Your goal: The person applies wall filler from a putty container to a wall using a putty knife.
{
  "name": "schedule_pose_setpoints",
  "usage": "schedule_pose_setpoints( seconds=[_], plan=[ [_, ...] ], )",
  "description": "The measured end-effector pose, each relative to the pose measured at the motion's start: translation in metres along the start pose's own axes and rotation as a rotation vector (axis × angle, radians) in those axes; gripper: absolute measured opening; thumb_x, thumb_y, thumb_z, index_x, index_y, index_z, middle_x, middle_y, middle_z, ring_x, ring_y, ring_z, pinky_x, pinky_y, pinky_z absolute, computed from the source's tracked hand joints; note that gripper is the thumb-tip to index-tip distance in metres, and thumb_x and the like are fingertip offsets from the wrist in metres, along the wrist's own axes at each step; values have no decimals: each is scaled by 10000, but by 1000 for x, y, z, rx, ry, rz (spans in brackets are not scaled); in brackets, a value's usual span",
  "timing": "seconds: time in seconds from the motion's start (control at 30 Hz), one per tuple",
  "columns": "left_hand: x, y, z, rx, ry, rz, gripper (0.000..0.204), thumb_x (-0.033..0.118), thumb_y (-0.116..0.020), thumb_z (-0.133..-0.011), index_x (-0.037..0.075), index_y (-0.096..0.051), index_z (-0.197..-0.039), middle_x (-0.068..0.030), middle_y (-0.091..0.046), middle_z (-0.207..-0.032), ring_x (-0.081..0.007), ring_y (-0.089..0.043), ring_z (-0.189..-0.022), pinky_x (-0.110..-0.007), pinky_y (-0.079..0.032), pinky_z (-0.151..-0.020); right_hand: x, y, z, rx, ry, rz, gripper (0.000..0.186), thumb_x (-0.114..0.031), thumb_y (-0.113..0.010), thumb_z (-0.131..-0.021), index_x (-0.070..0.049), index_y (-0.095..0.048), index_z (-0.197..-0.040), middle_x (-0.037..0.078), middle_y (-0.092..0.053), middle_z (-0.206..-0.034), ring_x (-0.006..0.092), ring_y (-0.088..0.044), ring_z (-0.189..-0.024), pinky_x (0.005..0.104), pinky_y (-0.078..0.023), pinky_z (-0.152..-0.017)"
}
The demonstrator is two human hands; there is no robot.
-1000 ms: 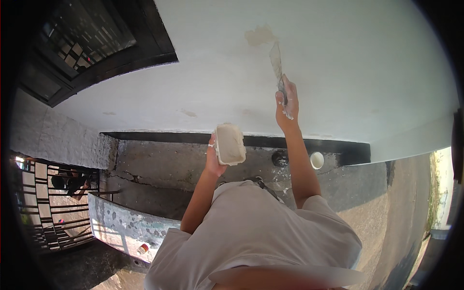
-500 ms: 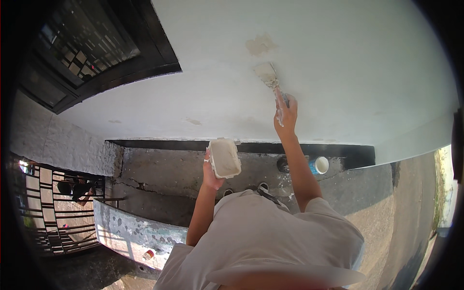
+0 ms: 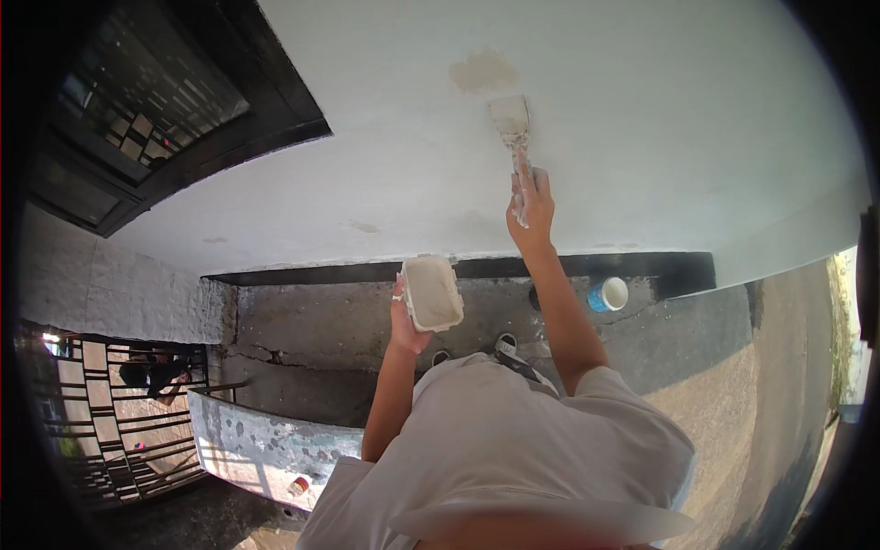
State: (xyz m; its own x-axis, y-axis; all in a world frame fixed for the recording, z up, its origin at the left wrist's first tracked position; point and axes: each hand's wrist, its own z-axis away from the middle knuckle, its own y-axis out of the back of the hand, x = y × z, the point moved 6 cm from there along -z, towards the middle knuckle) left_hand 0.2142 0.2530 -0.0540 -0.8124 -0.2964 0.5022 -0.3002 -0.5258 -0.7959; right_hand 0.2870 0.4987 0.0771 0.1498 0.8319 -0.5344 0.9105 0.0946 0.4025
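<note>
My right hand (image 3: 530, 213) is closed round the handle of a putty knife (image 3: 511, 117), its wide blade smeared with pale filler. The blade lies at the white wall (image 3: 642, 156), just below and right of a beige patch (image 3: 483, 71); whether it touches the wall I cannot tell. Filler smears my right fingers. Lower and to the left, my left hand (image 3: 404, 323) grips the side of a rectangular white tub (image 3: 433, 293), which holds pale filler. Some filler whitens my left thumb too.
A blue and white bucket (image 3: 609, 294) stands on the concrete floor (image 3: 302, 321) right of my right forearm. A dark-framed window (image 3: 275, 92) is at upper left. Behind a barred gate (image 3: 101, 403) at left, a person (image 3: 156, 374) shows. A small jar (image 3: 298, 486) rests on the low ledge (image 3: 247, 440).
The putty knife has turned more upright, and its blade has moved slightly up, closer to the beige patch's right side. My view has shifted a little; the tub stays in my left hand.
</note>
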Motion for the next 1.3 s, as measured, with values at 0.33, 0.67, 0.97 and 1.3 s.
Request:
schedule_pose_setpoints(
  seconds=[0.33, 0.67, 0.97, 1.3],
  plan=[
    [2, 5, -1, -12, 0, -12, 638, 591, -390, -999, 120, -481, -1419, -113, -574, -1352, -308, -588, -1197, -506, -502, -989, -4, -24, -24, -60, 26, -2, 795, 146, -570, -742, -134, -475, -1479, 124, -523, -953, 232, -593, -713, 349, -534, -645],
    [5, 8, 5, -19, 9, 12, 630, 573, -398, -1006, 106, -463, -1426, -118, -571, -1346, -297, -586, -1206, -486, -502, -1001, -47, -19, -64, -41, 188, 16, 798, 160, -530, -740, -147, -491, -1475, 115, -526, -961, 221, -582, -725, 315, -522, -681],
    [7, 11, 7, -32, 18, 9, 623, 568, -385, -1014, 101, -472, -1417, -119, -579, -1335, -294, -592, -1196, -488, -508, -991, 9, -11, 7, -126, 7, -43, 777, 159, -525, -730, -146, -535, -1444, 103, -513, -906, 217, -574, -722, 324, -525, -684],
    [10, -4, 5, -35, 47, -2, 626, 568, -383, -1014, 102, -470, -1423, -117, -581, -1336, -296, -592, -1196, -481, -504, -997, -11, -5, -54, -107, 190, 208, 801, 103, -590, -726, -238, -523, -1447, 85, -519, -888, 260, -568, -666, 358, -521, -603]
  ],
)
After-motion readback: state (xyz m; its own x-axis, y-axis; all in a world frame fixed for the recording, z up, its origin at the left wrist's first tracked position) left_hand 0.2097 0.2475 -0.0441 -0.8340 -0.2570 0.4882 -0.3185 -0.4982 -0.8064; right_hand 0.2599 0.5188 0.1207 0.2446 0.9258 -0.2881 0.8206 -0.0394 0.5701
